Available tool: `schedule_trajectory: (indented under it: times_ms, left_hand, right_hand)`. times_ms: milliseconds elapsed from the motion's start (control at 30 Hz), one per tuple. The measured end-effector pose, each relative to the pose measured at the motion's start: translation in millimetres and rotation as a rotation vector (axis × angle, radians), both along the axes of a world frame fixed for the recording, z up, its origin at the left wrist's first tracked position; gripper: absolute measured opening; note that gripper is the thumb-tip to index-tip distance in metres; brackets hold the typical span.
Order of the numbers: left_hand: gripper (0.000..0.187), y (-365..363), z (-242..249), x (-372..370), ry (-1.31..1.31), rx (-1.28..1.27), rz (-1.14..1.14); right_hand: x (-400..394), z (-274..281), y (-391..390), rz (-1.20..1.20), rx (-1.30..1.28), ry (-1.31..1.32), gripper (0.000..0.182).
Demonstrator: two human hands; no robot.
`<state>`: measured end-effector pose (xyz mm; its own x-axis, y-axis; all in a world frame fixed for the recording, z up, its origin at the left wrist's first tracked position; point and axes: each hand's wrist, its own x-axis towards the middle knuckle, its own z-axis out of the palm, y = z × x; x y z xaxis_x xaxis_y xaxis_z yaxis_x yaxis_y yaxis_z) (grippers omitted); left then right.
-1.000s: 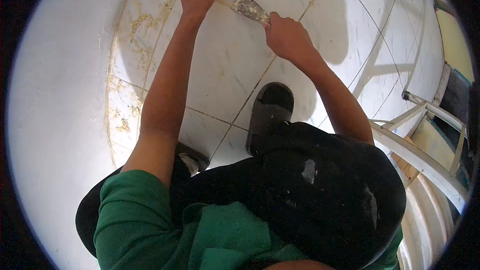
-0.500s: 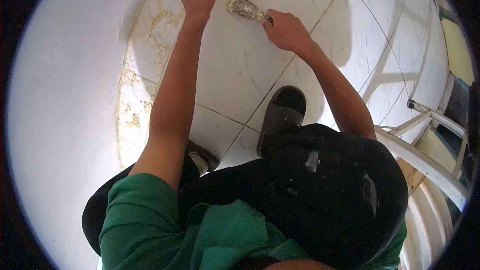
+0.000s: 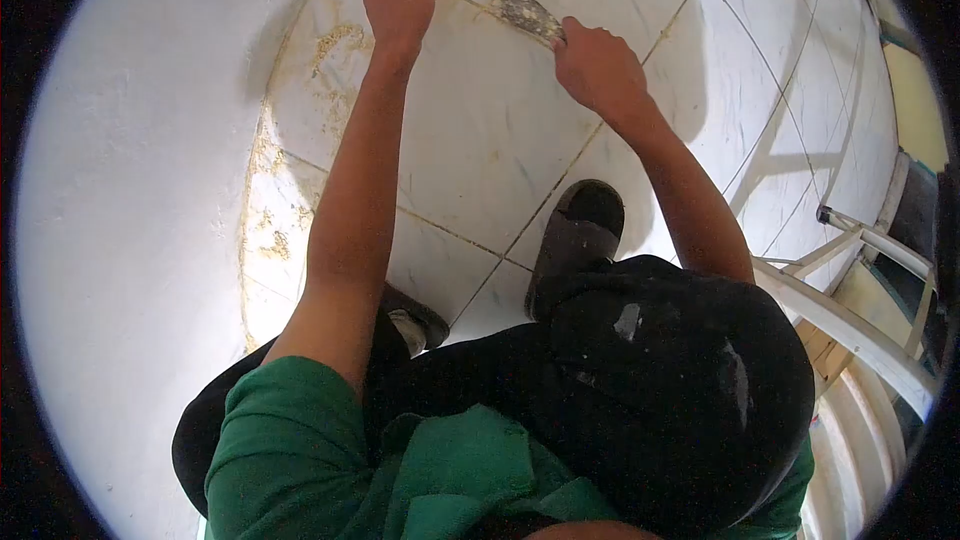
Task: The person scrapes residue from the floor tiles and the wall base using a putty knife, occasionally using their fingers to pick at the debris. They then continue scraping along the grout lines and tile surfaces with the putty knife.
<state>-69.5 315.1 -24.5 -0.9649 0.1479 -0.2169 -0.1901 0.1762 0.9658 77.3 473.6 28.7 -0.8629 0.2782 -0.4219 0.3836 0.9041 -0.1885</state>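
Note:
My right hand is wrapped round the handle of a putty knife. Its blade is crusted with pale, dried material and points up and left, just over the tiled floor. To the left, my left hand is closed in a pinch, its fingertips together above the floor. Whatever lies between those fingers, if anything, is too small to make out. Yellowish-brown residue marks the tiles left of my left hand, along the foot of the white wall.
A pale ladder-like metal frame stands at the right. My dark slippers rest on the tiles below my hands. Brownish joint lines run between the tiles. Curved white shapes show at the lower right.
My right hand has moved rightward with the putty knife, away from my left hand. The left hand stays pinched in nearly the same place. The whole view has shifted slightly.

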Motion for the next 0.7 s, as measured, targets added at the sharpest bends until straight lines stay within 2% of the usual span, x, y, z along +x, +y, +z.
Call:
schedule_trajectory:
  times_ms: [233, 533, 633, 700]
  left_hand:
    - [0.025, 1.2, 6.1, 1.7, -0.015, 0.013, 0.041]
    - [0.023, -6.4, 3.6, -4.1, 0.024, 0.090, 0.103]
    - [0.022, -7.1, 8.5, -5.7, 0.011, 0.092, 0.125]
    - [0.022, -8.5, 10.4, -5.0, 0.020, 0.117, 0.141]
  right_hand:
    - [-29.9, -14.7, -18.4, -0.015, -0.094, 0.071, 0.026]
    - [-22.6, -43.8, -10.5, 0.046, -0.080, 0.192, 0.023]
    - [-27.5, -49.8, -11.8, 0.057, -0.232, 0.154, 0.023]
    - [-33.7, -52.4, -11.8, 0.033, -0.242, 0.259, 0.022]
